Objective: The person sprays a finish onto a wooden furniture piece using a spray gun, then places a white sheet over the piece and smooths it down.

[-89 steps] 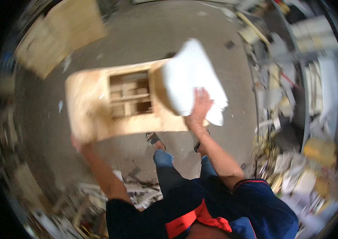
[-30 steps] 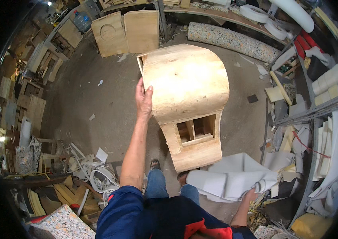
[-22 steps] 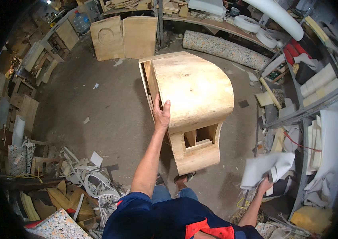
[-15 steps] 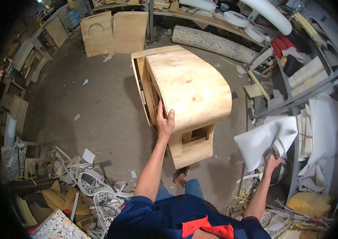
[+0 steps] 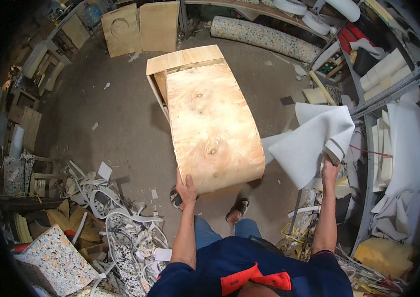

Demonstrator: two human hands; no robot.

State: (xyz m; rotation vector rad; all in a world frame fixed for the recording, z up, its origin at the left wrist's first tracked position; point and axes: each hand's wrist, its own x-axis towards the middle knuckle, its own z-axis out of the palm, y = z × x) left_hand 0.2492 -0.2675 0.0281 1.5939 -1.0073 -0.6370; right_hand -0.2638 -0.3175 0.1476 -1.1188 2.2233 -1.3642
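Turned since half a second ago, the wooden frame (image 5: pixel 212 123) is at twelve o'clock, left hand (image 5: pixel 186 190) clamped on its seven-o'clock corner, right hand (image 5: pixel 331 171) clutching the white sheet (image 5: pixel 309 143) at three, best kept clear.

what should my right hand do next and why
Perhaps your right hand should bring the white sheet over the wooden frame: the sheet hangs off to the right, the frame's upper face is bare, and your left hand grips its near-left corner.
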